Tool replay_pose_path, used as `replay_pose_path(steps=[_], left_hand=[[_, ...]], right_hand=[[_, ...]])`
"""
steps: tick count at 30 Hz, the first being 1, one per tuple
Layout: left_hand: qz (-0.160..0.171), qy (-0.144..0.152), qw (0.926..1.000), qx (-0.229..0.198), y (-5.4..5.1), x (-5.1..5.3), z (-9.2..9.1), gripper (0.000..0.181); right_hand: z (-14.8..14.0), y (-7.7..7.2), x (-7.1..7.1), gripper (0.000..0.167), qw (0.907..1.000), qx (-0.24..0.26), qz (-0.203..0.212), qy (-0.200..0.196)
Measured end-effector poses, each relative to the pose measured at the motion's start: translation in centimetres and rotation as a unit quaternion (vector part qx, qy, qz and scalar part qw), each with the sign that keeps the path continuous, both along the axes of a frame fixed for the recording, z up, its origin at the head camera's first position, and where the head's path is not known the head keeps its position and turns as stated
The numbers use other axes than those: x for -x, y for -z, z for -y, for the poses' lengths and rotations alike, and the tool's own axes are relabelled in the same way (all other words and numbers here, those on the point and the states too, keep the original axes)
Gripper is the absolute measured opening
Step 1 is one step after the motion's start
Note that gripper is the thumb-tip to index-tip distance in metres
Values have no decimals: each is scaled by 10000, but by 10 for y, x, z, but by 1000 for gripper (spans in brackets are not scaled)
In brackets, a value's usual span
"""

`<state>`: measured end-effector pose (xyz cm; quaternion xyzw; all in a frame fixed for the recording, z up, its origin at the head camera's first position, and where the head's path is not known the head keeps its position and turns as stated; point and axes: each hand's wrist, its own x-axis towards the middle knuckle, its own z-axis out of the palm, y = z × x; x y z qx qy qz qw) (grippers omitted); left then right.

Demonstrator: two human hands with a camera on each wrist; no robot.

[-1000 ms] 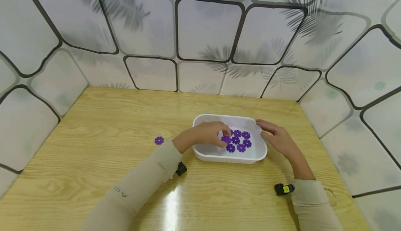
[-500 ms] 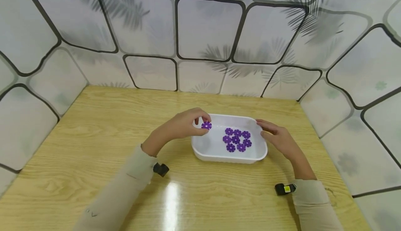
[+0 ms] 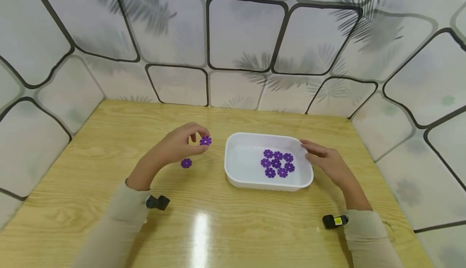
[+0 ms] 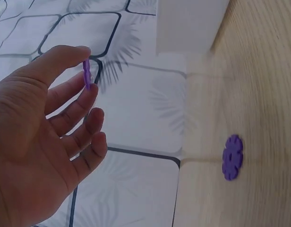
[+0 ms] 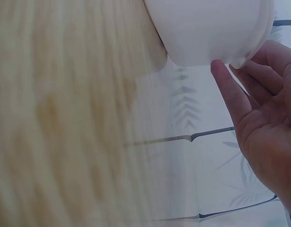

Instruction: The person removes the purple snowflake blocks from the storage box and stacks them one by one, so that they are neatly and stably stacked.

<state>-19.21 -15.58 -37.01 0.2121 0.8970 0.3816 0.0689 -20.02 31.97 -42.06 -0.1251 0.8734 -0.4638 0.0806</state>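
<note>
Between thumb and fingertips my left hand (image 3: pixel 175 144) pinches a purple flower-shaped plastic disc (image 3: pixel 205 140) above the table, left of the white tray. The left wrist view shows that held disc (image 4: pixel 87 74) nearly edge-on, with the other fingers loosely bent. A second purple disc (image 3: pixel 186 163) lies flat on the table below this hand. My right hand (image 3: pixel 329 163) rests its fairly straight fingers and thumb against the right end of the white tray (image 3: pixel 242 161). Several matching discs (image 3: pixel 276 163) lie grouped in the tray's right half.
The wooden table (image 3: pixel 233 219) reaches back to a patterned wall covering (image 3: pixel 244 33), which also rises along both sides. Black wrist cameras sit at the left sleeve (image 3: pixel 158 202) and right sleeve (image 3: pixel 335 221).
My left hand has carried the pinched disc from inside the tray, over its left rim, to the left above the table. The right hand has stayed at the tray's right end.
</note>
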Motion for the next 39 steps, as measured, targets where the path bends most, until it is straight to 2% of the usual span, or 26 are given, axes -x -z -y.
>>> replay_pose_path(steps=[7, 12, 18, 21, 29, 39], left_hand=[[218, -226, 9968, 731, 14, 2, 26, 31], [617, -80, 9920, 1099, 31, 6, 30, 32], [953, 212, 9856, 1379, 42, 8, 28, 29], [1069, 236, 9824, 1511, 44, 8, 28, 23], [1106, 239, 9808, 1590, 44, 6, 30, 21], [929, 185, 9807, 1708, 47, 4, 32, 22]], right_hand=[[0, 0, 1, 47, 9999, 93, -45, -66], [-2, -2, -2, 48, 10000, -56, -19, 42], [-5, 0, -6, 49, 9998, -110, 89, 146], [-5, 1, -5, 49, 9998, -137, 80, 143], [-2, 0, -3, 49, 9999, -45, 68, 104], [1, 0, 0, 48, 9999, 73, 65, 28]])
